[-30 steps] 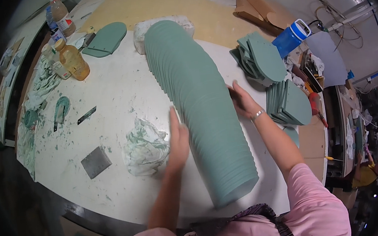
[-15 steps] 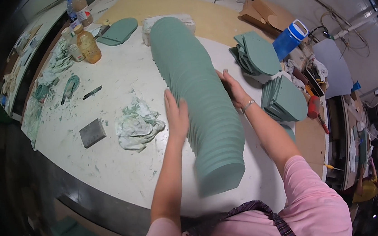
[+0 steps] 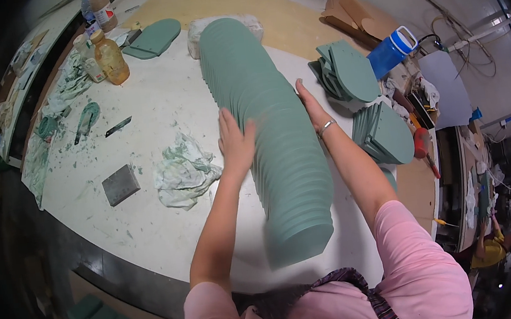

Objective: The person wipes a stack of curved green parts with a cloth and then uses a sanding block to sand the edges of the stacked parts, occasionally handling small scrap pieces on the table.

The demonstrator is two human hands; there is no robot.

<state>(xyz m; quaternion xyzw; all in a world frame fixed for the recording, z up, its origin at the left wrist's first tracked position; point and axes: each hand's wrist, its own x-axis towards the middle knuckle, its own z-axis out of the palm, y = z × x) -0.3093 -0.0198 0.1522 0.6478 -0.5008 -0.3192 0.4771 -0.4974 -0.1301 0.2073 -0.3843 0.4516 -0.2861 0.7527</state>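
Observation:
A long row of overlapping flat green pieces with rounded ends point(image 3: 284, 138) stretches across the table before me. Its far end reaches a pale, wrapped block point(image 3: 194, 37). Against the row's left side lies my left hand point(image 3: 237, 146), fingers stretched out and thumb raised over the edge. My right hand point(image 3: 312, 106) rests along the opposite side with its fingers extended, partly hidden at the pieces' edge. Neither hand grips anything. Left of my left hand sits a crumpled, green-stained white cloth point(image 3: 184, 171).
A grey block point(image 3: 121, 185), a dark blade-like strip point(image 3: 118, 126) and bottles point(image 3: 112, 59) occupy the left side. Two stacks of green pieces point(image 3: 352, 73) stand at right near a blue jug point(image 3: 390, 54) and a red-headed mallet point(image 3: 421, 143). Another green stack point(image 3: 155, 39) lies farther back.
Both hands have slid slightly away from me along the row's sides. The row's middle edges look more even and straighter. My view has shifted a little.

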